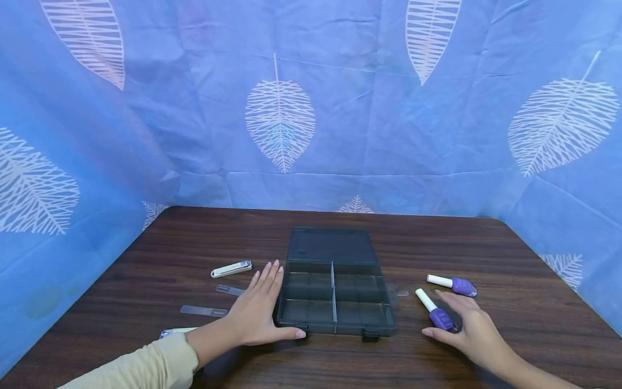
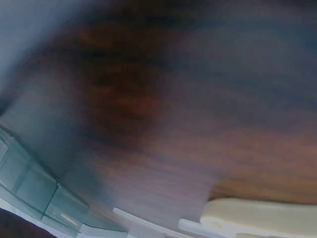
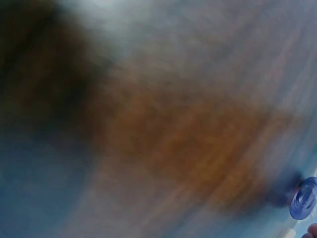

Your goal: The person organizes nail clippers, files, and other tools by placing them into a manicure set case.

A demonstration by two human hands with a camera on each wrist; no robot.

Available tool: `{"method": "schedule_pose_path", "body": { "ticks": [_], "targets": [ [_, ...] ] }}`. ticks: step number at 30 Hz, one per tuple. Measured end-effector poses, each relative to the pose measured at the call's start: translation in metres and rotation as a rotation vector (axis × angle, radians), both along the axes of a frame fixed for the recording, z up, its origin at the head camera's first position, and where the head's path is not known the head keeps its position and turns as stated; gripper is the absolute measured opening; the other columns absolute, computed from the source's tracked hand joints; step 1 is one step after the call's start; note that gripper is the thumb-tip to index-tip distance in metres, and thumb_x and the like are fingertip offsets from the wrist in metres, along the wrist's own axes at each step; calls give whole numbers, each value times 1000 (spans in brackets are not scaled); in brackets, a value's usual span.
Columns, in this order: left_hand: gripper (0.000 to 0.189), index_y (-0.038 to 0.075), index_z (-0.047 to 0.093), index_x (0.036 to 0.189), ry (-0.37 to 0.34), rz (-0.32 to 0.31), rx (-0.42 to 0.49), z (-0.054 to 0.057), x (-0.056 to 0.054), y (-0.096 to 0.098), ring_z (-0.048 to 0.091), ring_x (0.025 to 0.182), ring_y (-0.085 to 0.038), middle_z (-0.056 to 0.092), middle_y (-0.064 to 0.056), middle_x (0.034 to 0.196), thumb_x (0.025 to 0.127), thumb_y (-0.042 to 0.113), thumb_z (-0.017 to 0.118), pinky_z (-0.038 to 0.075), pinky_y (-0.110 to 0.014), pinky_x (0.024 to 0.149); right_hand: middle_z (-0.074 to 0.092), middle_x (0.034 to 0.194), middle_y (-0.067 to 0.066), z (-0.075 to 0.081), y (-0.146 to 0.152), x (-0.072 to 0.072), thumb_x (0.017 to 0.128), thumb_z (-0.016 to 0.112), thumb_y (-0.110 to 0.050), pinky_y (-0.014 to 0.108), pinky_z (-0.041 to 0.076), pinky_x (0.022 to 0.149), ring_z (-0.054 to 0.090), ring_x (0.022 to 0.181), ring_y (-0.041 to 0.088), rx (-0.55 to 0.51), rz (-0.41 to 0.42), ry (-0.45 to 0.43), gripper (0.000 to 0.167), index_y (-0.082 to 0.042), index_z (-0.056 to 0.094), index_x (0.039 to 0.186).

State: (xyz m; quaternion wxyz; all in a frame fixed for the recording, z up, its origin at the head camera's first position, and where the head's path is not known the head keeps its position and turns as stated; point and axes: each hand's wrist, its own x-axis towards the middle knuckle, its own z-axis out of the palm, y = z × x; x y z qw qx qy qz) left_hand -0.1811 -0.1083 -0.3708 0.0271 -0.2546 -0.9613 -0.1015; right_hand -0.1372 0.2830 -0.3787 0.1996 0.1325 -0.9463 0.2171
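A dark translucent divider box point(image 1: 357, 312) sits in the middle of the table, its lid point(image 1: 330, 246) folded back. My left hand point(image 1: 257, 316) lies along the box's left side, fingers straight and thumb stretched toward the front edge. On the right, my right hand point(image 1: 478, 330) has thumb and fingers spread beside a purple nail polish bottle point(image 1: 441, 319) with a white cap. A second purple nail polish bottle point(image 1: 464, 287) lies just beyond it. At the edge of the right wrist view a purple bottle base point(image 3: 303, 199) shows.
Left of the box lie a white nail clipper point(image 1: 231, 268) and two nail files, a nearer one point(image 1: 203, 310) and a farther one point(image 1: 228, 290). My left forearm partly hides another clipper point(image 1: 176, 332). A small clear piece point(image 1: 403, 293) lies right of the box. Blue leaf-patterned cloth point(image 1: 340, 135) hangs behind.
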Motion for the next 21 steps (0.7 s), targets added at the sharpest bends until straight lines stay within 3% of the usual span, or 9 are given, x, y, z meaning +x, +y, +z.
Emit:
{"method": "schedule_pose_path", "body": {
  "ticks": [9, 16, 21],
  "targets": [
    [116, 0, 15, 148, -25, 10, -7, -1, 0, 1, 10, 144, -31, 10, -17, 156, 70, 80, 48, 19, -48, 114, 65, 105, 22, -4, 5, 7, 65, 82, -35, 58, 44, 74, 56, 95, 42, 14, -107, -119, 61, 5, 64, 107],
    [113, -1, 18, 147, -40, 7, -6, 1, 0, 1, 13, 144, -32, 14, -18, 155, 72, 78, 48, 22, -47, 114, 67, 92, 16, -4, 6, 7, 67, 82, -27, 51, 48, 70, 60, 84, 36, 16, -165, -139, 48, 6, 66, 97],
    [111, -1, 20, 147, -53, 7, -15, 3, -1, 2, 13, 144, -32, 16, -18, 154, 73, 77, 48, 22, -46, 114, 65, 83, 6, -4, 9, 5, 68, 81, -24, 30, 48, 63, 58, 73, 15, 9, -204, -187, 36, 1, 67, 90]
  ]
}}
